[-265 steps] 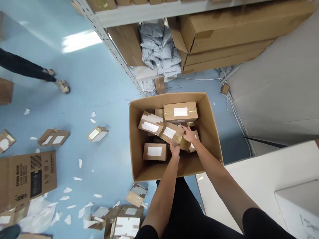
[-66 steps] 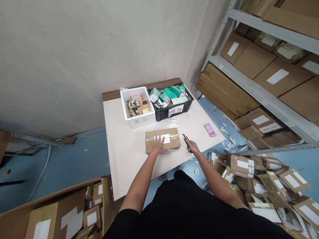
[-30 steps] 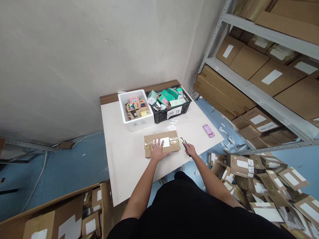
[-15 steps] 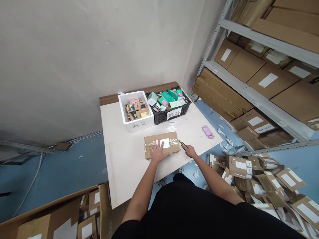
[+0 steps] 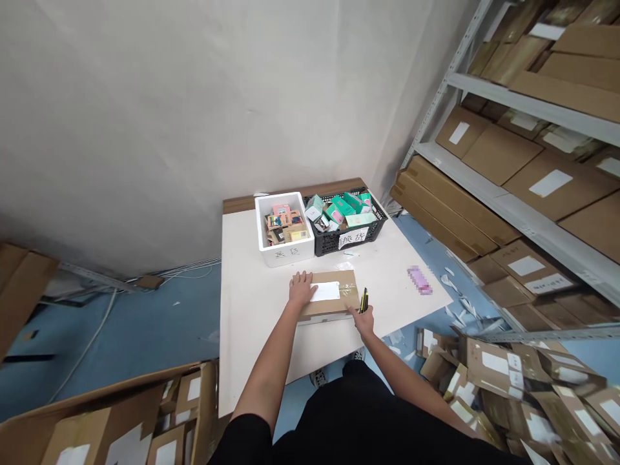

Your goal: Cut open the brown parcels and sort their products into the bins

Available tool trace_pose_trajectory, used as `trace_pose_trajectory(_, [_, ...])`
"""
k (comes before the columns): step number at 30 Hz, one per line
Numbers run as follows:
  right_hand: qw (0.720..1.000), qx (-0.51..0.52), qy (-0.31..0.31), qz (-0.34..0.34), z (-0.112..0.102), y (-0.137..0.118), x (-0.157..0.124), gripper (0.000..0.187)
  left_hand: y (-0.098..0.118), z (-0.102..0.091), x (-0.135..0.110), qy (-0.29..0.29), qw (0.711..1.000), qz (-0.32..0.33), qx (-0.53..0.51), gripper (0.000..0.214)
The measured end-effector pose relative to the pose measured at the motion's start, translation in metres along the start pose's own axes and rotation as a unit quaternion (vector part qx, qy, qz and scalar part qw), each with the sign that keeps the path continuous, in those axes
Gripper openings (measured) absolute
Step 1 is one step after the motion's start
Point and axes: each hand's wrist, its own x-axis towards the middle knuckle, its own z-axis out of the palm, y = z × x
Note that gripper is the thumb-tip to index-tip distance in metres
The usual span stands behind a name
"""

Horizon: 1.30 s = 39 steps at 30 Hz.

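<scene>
A taped cardboard box [image 5: 347, 298] with a white label lies on the table [image 5: 256, 342] in front of me. My left hand [image 5: 301, 290] rests over the box's left end, palm down with its fingers extended across the top. At the right near corner, my right hand [image 5: 363, 319] is closed around a black and yellow utility knife [image 5: 364, 299], which points up and away from me. The thumb of that hand touches the box. Whether the blade is out cannot be made out.
Behind the box stand a white foam bin [image 5: 285, 255] and a black plastic basket [image 5: 329, 244], both holding small packages. A blurred pink item [image 5: 419, 280] lies on the right. Shelves of cartons [image 5: 552, 184], heaped boxes [image 5: 494, 365] and a large carton [image 5: 207, 394] surround the table.
The box has been turned; its label and tape now sit differently. My left hand has shifted to its left end. My right hand has moved to its near corner, the knife now pointing upward.
</scene>
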Motion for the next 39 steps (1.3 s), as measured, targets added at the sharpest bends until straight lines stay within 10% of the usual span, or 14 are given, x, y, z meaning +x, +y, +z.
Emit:
trace_pose_trajectory(6, [0.994, -0.108, 0.003, -0.012, 0.041, -0.089, 0.054, 0.068, -0.017, 0.007, -0.036, 0.049, 0.988, -0.136, 0.054, 0.066])
trace_pose_trajectory(12, [0.979, -0.167, -0.041, -0.106, 0.061, -0.172, 0.090, 0.058, -0.010, 0.016, -0.079, -0.049, 0.989, -0.136, 0.020, 0.051])
trace_pose_trajectory(15, [0.979, -0.159, -0.005, -0.129, 0.046, -0.161, 0.083, 0.056, -0.011, 0.006, -0.074, -0.012, 0.998, -0.049, 0.034, 0.043])
trace_pose_trajectory(19, [0.981, -0.161, -0.011, -0.108, 0.020, -0.091, 0.046, 0.070, -0.015, -0.001, -0.043, -0.061, 0.988, 0.135, 0.052, 0.083])
trace_pose_trajectory(24, [0.971, -0.193, -0.092, -0.106, 0.018, -0.017, 0.004, 0.072, -0.024, 0.015, -0.029, -0.121, 0.986, 0.112, 0.033, 0.102])
trace_pose_trajectory(34, [0.958, -0.228, -0.066, -0.158, 0.037, -0.142, 0.072, 0.068, 0.034, 0.030, -0.060, -0.060, 0.993, -0.091, 0.040, 0.078])
trace_pose_trajectory(39, [0.984, 0.015, -0.074, -0.159, 0.029, -0.141, 0.074, 0.033, 0.036, 0.029, -0.064, -0.031, 0.999, -0.014, -0.004, 0.092])
